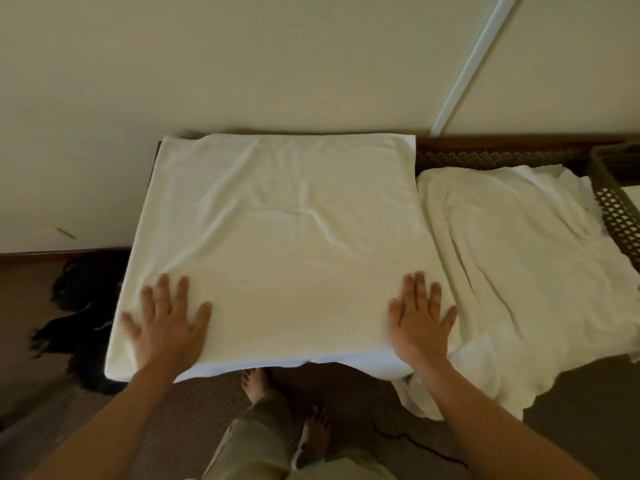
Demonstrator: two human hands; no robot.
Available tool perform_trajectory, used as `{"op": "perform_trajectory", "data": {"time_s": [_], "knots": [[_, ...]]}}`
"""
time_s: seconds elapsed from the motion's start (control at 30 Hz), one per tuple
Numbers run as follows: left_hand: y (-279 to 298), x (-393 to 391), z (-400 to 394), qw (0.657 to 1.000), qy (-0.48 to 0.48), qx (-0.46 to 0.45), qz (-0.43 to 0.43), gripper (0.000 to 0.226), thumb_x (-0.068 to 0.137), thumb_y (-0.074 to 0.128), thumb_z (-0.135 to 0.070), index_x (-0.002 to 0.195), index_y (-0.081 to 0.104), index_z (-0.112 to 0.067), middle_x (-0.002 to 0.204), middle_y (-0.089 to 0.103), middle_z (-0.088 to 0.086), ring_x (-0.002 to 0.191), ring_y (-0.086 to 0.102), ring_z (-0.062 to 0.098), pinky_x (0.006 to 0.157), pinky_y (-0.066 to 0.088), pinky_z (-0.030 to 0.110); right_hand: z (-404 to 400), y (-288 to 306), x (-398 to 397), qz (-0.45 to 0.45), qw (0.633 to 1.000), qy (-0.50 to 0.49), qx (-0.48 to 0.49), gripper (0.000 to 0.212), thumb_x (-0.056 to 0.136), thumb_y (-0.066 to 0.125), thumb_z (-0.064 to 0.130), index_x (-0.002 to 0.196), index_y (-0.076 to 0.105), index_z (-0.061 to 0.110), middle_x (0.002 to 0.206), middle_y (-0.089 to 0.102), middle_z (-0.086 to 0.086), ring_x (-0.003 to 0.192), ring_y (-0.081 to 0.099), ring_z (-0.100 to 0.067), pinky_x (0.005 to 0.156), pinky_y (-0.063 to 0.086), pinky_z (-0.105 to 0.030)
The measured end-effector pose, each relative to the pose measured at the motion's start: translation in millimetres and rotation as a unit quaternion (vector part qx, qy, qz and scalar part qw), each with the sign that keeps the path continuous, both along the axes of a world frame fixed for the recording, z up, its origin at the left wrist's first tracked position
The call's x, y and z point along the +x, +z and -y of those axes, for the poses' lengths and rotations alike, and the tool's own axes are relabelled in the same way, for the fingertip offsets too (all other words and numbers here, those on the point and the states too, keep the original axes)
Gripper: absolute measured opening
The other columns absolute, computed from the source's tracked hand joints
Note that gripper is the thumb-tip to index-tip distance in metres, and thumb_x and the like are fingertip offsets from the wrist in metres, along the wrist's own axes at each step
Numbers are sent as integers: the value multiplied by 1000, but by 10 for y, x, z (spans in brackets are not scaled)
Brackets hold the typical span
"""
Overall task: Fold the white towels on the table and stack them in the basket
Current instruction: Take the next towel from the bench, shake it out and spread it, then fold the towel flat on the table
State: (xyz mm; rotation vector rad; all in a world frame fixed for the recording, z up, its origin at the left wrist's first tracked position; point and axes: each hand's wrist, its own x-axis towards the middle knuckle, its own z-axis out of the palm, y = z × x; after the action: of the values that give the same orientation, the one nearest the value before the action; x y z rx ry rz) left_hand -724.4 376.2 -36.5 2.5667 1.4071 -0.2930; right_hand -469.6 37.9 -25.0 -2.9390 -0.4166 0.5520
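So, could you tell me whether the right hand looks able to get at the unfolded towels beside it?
Probably yes: the right hand lies flat on the spread towel, and the unfolded towels lie just right of it, uncovered.

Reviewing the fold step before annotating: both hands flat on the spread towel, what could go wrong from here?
1. The spread towel has creases mid-panel; folding now may lock them in.
2. The loose towel pile abuts its right edge by the right hand and could get caught in the fold.
3. The near edge overhangs the table by the left hand; it may slip off.
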Motion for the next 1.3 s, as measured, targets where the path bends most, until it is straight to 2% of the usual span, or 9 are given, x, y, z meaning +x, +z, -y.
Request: {"op": "perform_trajectory", "data": {"time_s": [0.13, 0.3, 0.4, 0.57, 0.73, 0.8, 0.87, 1.0, 1.3], "knots": [[49, -39, -69, 991, 134, -2, 7, 77, 100, 12, -65, 164, 1, -24, 170, -14, 8, 155, -13, 35, 120, -10, 64, -640, 2, -242, 16, 1000, 8, 17, 67, 104, 11, 45, 162, -11, 21, 168, -25, -2, 156, -19, -30, 121, -12, -63], [-4, 641, 468, 991, -120, -23, 54, 69, 100, 10, -51, 162, -9, -26, 167, -24, 1, 154, -22, 28, 121, -21, 54, -1602, -85, -816, 41, 917, 391, 64, 64, 101, 33, 42, 160, 30, 18, 170, 16, -3, 156, 17, -32, 119, 7, -59], [28, 926, 239, 986, -156, -39, 46, 67, 99, 7, -53, 162, -8, -36, 166, -26, -5, 154, -23, 22, 123, -14, 55, -1881, -130, -629, 31, 904, 422, 55, 61, 102, 33, 44, 160, 32, 24, 169, 23, 2, 156, 18, -27, 120, 9, -55], [-18, 720, -819, 997, -72, -4, 26, 75, 93, 1, -69, 162, -3, -39, 170, -16, -6, 157, -13, 22, 123, -10, 54, -1691, -117, 277, 39, 967, 250, 22, 65, 100, 13, 52, 163, 13, 36, 171, -1, 9, 158, -2, -24, 125, 1, -54], [54, 812, -1088, 1000, 23, 7, 9, 72, 104, 15, -55, 164, -3, -20, 170, -15, 6, 156, -14, 34, 123, -8, 59, -1782, -4, 664, -1, 1000, -14, -5, 65, 106, 14, 47, 163, -8, 27, 169, -19, 8, 156, -16, -28, 121, -8, -65], [75, 1015, -878, 997, -54, 32, 49, 70, 103, 18, -50, 163, 3, -16, 171, -5, 10, 157, -5, 37, 123, -7, 59, -2086, 1, 515, 12, 1000, -1, 16, 66, 106, 18, 45, 163, -9, 25, 169, -22, 4, 156, -17, -29, 121, -9, -64], [44, 1312, -648, 980, -183, 21, 80, 70, 101, 22, -48, 161, 13, -15, 171, 4, 11, 157, 4, 37, 123, -2, 58, -2422, -49, 271, 46, 985, 154, 66, 67, 104, 24, 44, 162, -4, 24, 170, -12, 2, 157, -12, -26, 122, -10, -58], [18, 1829, -818, 965, -256, -24, 59, 68, 100, 11, -50, 164, 14, -28, 168, -11, 0, 157, -7, 30, 124, -5, 58, -2850, -207, 193, 53, 931, 359, 45, 65, 104, 31, 49, 163, 14, 27, 171, 11, 5, 158, 4, -24, 121, 1, -55], [-1, 1881, -2445, 998, -59, -2, 3, 73, 100, 7, -61, 163, -6, -29, 170, -18, 0, 156, -14, 30, 124, -6, 57, -2602, 43, 1550, 6, 998, -51, -45, 63, 105, 10, 49, 163, -6, 29, 170, -15, 7, 156, -13, -33, 121, -6, -66]]}}
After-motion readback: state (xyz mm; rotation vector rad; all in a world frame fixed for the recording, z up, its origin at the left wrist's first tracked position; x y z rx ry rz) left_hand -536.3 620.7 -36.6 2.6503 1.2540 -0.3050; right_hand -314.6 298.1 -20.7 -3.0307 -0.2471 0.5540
